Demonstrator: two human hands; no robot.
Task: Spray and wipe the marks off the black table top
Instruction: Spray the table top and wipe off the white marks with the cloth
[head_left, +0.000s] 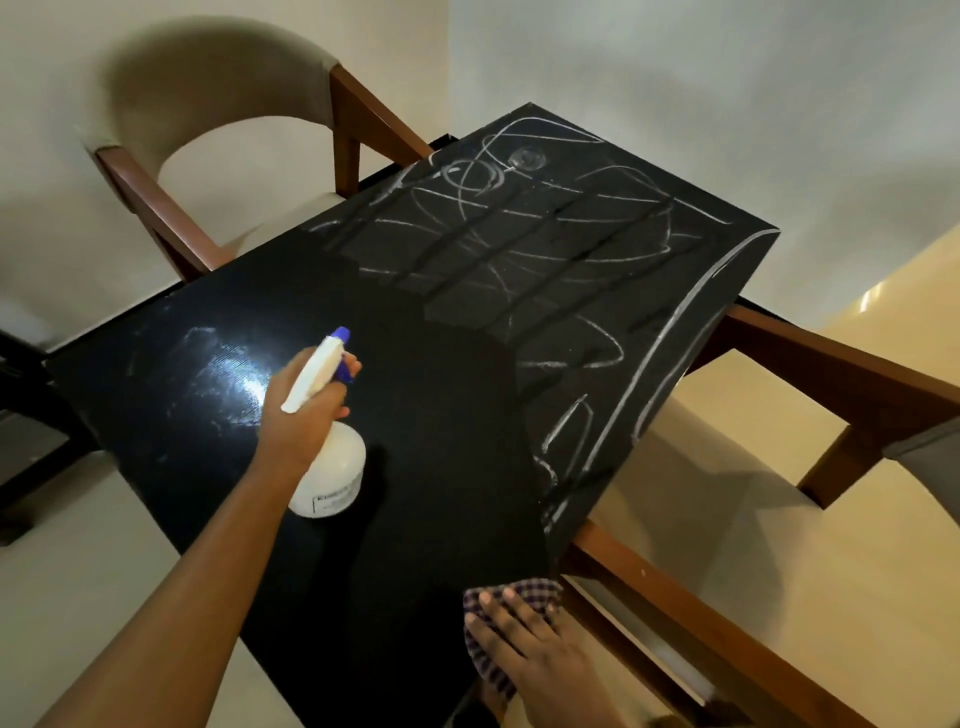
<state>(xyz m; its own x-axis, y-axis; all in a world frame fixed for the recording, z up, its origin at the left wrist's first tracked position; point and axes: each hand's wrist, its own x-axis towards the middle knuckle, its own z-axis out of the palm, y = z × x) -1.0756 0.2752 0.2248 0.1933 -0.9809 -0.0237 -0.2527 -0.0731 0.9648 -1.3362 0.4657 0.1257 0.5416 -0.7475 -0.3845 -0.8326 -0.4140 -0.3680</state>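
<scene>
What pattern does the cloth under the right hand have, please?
The cloth is checked, purple and white; head view shows it.

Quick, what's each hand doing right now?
Left hand: gripping the spray bottle.
Right hand: open, fingers flat on the checked cloth.

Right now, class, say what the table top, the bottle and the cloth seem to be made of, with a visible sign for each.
Table top: glossy black, perhaps laminate or lacquered board; it shows a bright mirror-like reflection.
Bottle: white plastic by its look, smooth and fairly matt, with a blue nozzle.
Cloth: woven fabric, possibly cotton; checked pattern and soft folds.
</scene>
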